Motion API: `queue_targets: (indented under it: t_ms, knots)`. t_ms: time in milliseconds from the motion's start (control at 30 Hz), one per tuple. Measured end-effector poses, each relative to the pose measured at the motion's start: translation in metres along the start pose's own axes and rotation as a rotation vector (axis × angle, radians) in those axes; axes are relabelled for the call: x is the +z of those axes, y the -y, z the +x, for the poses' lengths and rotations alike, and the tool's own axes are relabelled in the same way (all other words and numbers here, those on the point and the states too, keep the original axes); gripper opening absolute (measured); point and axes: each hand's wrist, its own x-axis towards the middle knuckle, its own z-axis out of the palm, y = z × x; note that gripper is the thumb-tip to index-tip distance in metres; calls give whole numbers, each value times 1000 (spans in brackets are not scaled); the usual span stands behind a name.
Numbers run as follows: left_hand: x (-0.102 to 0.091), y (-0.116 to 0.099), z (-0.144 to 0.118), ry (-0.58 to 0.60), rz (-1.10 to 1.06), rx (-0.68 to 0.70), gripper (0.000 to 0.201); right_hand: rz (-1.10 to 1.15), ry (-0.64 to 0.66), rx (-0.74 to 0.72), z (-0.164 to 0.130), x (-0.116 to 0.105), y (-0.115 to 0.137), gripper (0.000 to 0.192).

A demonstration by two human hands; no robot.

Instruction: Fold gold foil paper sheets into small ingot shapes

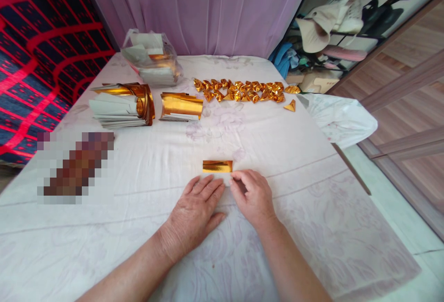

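A sheet of gold foil paper [217,167] lies on the table in front of me, showing a narrow shiny gold strip at its far edge. What may be its pale side blends with the cloth, so its near edge is hard to make out. My left hand [197,207] rests flat just below the strip, fingers stretched out and thumb apart. Thumb and forefinger of my right hand [252,195] pinch together at the strip's lower right corner. Farther back, a small stack of gold foil paper [181,106] sits beside a larger fanned bundle [118,107].
Folded gold foil pieces [243,90] stand in rows at the back, with a loose one [290,106] to their right. A clear plastic bag [152,59] of paper sits back left. A blurred-out item [78,165] lies left. A white bag [342,119] is beyond the table's right edge.
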Motion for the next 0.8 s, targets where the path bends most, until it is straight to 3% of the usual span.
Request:
queue_targets:
  t_ms: [500, 800]
  knots:
    - [1, 0, 1, 8, -6, -12, 53, -65, 57, 18, 1, 0, 4, 12]
    - [-2, 1, 3, 18, -6, 0, 51, -92, 45, 35, 1, 3, 5, 2]
